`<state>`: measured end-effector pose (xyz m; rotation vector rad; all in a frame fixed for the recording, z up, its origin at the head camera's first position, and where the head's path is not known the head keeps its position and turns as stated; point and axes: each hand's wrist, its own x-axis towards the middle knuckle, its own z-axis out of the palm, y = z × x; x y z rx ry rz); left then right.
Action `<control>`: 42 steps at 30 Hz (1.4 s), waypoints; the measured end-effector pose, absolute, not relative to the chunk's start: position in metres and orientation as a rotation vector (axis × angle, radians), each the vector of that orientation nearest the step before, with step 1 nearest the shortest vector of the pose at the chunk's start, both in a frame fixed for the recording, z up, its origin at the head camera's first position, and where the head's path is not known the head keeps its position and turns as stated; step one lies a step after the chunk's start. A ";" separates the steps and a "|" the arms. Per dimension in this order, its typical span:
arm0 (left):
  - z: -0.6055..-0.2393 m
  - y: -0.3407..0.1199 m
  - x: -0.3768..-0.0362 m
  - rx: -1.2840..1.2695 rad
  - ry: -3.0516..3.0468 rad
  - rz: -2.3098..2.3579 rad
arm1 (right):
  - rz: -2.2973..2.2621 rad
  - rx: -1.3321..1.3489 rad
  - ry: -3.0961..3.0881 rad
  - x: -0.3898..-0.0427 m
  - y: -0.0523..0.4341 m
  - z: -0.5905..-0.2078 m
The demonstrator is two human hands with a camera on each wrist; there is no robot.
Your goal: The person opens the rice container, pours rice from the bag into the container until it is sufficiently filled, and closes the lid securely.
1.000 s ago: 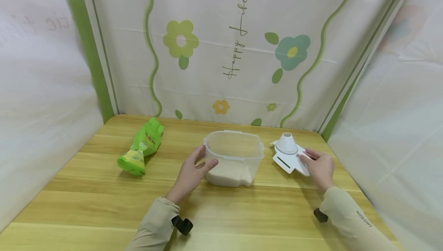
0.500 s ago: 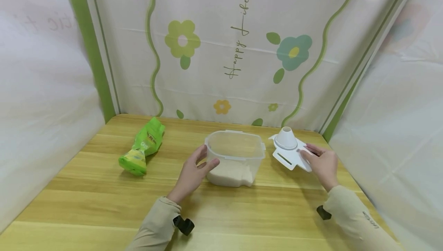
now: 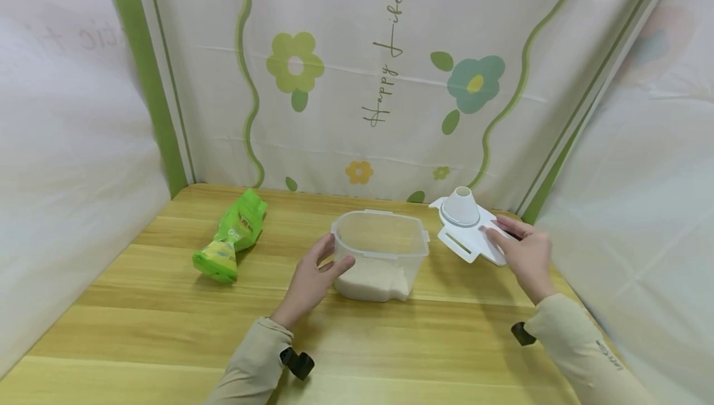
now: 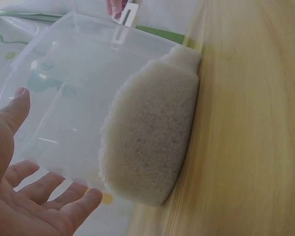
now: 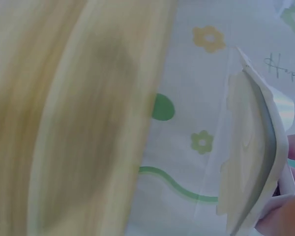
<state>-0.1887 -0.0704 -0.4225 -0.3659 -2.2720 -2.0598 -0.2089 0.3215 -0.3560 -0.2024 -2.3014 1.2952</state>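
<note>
A clear plastic container stands mid-table, its bottom covered with white rice; the left wrist view shows the rice through the clear wall. My left hand rests against its left side, thumb on the wall near the rim, fingers nearly straight. My right hand pinches the edge of the white lid with a funnel spout, lifted off the table to the container's right. In the right wrist view the lid appears edge-on.
A green pouch lies on the wooden table at the left. Flowered white curtains close in the back and both sides. Black wrist camera mounts sit on both sleeves.
The right hand has raised the lid off the table and carried it slightly up and back. The left hand stays on the container.
</note>
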 end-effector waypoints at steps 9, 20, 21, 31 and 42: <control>-0.422 -0.071 -0.189 -0.373 -2.271 -2.060 | 1.548 -0.146 -2.175 -0.202 0.312 -0.331; -0.423 -0.072 -0.189 -0.366 -2.278 -2.060 | 1.696 0.017 -2.100 -0.192 0.285 -0.313; -0.422 -0.072 -0.189 -0.366 -2.280 -2.060 | 1.697 0.035 -2.100 -0.192 0.283 -0.312; -0.421 -0.074 -0.190 -0.360 -2.283 -2.056 | 1.678 0.134 -2.126 -0.190 0.260 -0.306; -0.423 -0.072 -0.190 -0.381 -2.280 -2.062 | 1.690 0.212 -2.159 -0.189 0.247 -0.306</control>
